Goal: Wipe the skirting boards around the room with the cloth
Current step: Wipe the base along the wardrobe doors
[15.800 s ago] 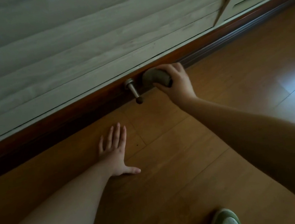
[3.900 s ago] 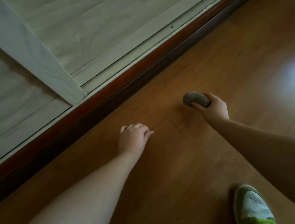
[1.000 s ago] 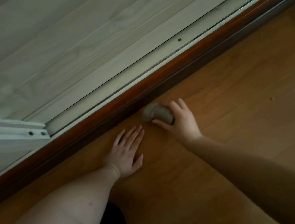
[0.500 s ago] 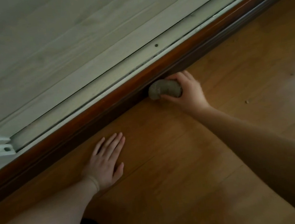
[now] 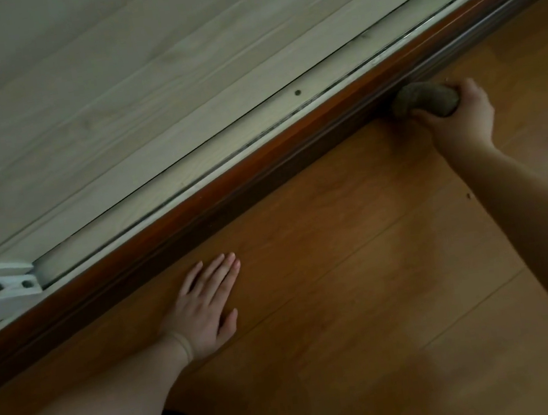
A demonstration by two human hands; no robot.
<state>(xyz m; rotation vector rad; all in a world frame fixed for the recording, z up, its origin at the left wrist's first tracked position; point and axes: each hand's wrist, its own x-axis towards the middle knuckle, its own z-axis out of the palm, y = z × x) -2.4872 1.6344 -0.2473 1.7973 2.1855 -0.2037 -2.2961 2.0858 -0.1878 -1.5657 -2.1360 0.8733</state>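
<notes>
Fingers of the right hand (image 5: 460,122) curl around a balled grey cloth (image 5: 425,103), pressing it against the dark red-brown skirting board (image 5: 261,171) where it meets the wooden floor (image 5: 361,282). Her left hand (image 5: 205,305) lies flat on the floor, fingers straight and close together, just beside the board. Pale wood panelling (image 5: 113,89) rises above it.

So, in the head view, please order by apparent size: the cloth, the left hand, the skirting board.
1. skirting board
2. left hand, though it is nearer the camera
3. cloth, partly hidden by the right hand
</notes>
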